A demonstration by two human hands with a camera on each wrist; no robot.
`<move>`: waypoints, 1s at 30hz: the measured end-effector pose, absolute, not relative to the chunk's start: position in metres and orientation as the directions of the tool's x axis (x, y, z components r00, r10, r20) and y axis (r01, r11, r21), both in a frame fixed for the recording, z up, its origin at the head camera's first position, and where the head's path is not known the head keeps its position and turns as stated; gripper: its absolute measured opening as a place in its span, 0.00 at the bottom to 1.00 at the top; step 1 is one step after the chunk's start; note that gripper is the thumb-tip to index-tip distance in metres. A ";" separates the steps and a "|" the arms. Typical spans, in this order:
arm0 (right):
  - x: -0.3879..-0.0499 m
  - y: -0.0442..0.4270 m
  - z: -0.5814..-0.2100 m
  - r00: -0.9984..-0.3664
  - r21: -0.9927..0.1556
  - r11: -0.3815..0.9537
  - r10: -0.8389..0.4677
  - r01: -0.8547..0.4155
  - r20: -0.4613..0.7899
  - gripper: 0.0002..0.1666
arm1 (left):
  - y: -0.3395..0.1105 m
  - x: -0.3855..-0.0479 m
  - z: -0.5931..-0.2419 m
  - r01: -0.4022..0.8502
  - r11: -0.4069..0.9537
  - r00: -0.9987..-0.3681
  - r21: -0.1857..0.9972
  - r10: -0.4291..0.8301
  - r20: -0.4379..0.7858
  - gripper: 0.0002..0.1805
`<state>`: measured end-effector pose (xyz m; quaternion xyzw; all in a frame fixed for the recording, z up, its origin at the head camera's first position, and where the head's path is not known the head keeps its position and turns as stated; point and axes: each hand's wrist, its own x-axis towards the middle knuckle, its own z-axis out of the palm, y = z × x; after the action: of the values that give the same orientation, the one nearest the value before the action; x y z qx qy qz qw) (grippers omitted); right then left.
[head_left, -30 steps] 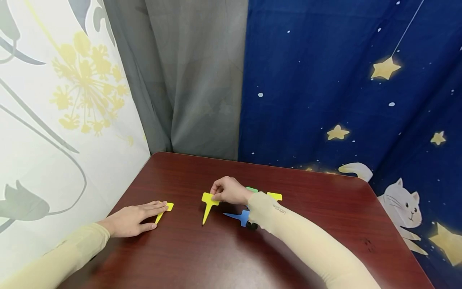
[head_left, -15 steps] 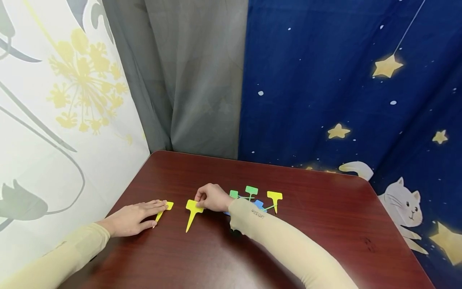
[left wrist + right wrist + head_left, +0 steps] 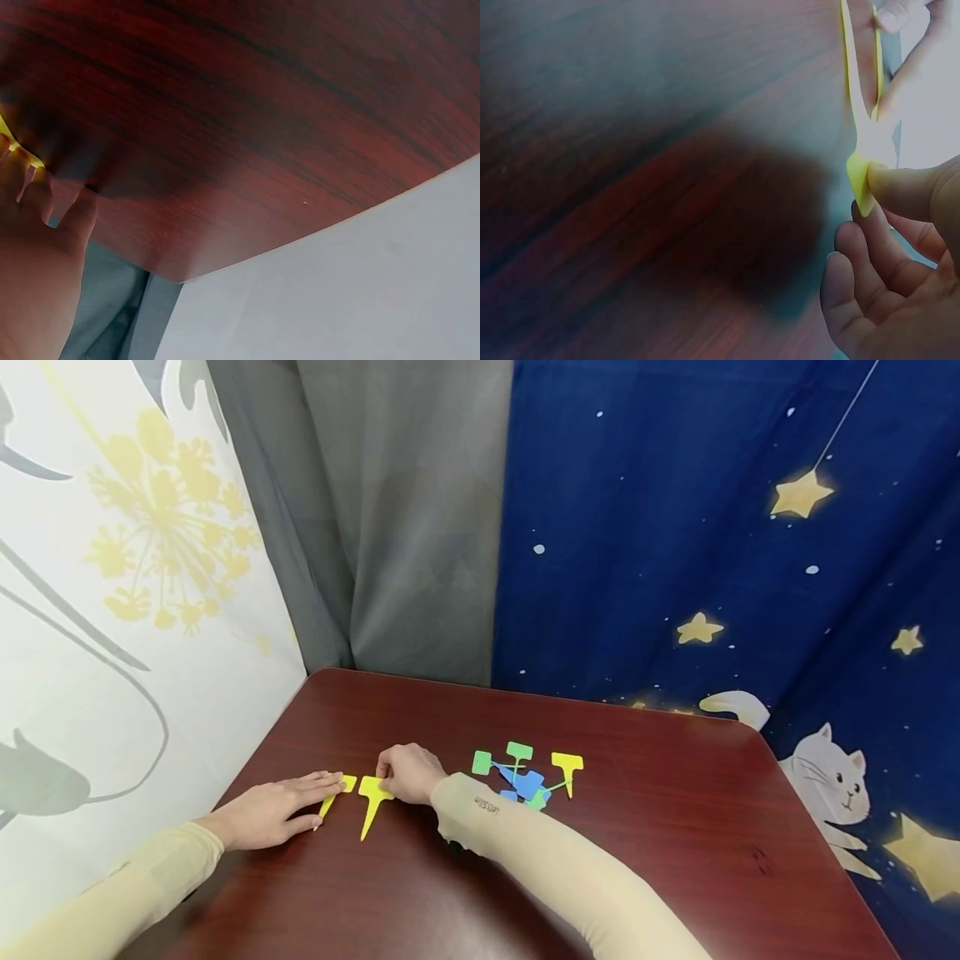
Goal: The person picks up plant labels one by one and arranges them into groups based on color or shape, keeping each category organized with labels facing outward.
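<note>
Right hand (image 3: 412, 774) pinches yellow T-shaped tag (image 3: 371, 802) — left hand (image 3: 272, 811) lies flat, released, on second yellow tag (image 3: 348, 783) just beside it. Third yellow tag (image 3: 567, 763) sits farther right.

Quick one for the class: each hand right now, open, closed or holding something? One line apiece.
Left hand: open, fingers resting on a yellow T-shaped plant label.
Right hand: pinching a second yellow plant label.

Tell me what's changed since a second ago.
The right hand moved left, carrying its pinched yellow tag closer to the partly covered tag under the left hand. Its sleeve now uncovers more green tags. Nothing was let go; the left hand and the rightmost yellow tag stayed put.
</note>
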<state>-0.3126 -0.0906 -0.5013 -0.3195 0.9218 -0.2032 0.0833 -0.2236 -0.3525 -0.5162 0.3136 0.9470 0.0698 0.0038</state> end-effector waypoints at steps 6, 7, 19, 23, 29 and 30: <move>-0.311 -0.098 -0.508 -0.789 -0.398 0.723 -0.614 -0.565 0.006 0.08 | -0.353 -0.224 -0.518 0.587 0.799 -0.808 0.128 0.589 0.027 0.31; -0.311 -0.099 -0.509 -0.788 -0.383 0.725 -0.615 -0.572 0.014 0.08 | -0.352 -0.224 -0.518 0.590 0.798 -0.806 0.127 0.591 0.029 0.31; -0.311 -0.100 -0.526 -0.739 -0.268 0.694 -0.660 -0.669 0.134 0.08 | -0.350 -0.224 -0.513 0.580 0.803 -0.813 0.140 0.581 0.039 0.31; -0.311 -0.100 -0.525 -0.738 -0.278 0.690 -0.661 -0.668 0.132 0.08 | -0.349 -0.225 -0.510 0.564 0.815 -0.823 0.134 0.567 0.019 0.31; -0.310 -0.099 -0.525 -0.744 -0.294 0.690 -0.654 -0.662 0.139 0.09 | -0.347 -0.227 -0.504 0.543 0.828 -0.835 0.139 0.551 -0.019 0.31; -0.310 -0.099 -0.525 -0.742 -0.292 0.689 -0.656 -0.663 0.139 0.09 | -0.346 -0.226 -0.504 0.540 0.829 -0.836 0.143 0.548 -0.021 0.31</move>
<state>-0.3100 -0.0990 -0.5248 -0.3588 0.9189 -0.1635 -0.0117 -0.2265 -0.3460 -0.5042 0.2846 0.9559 0.0659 0.0304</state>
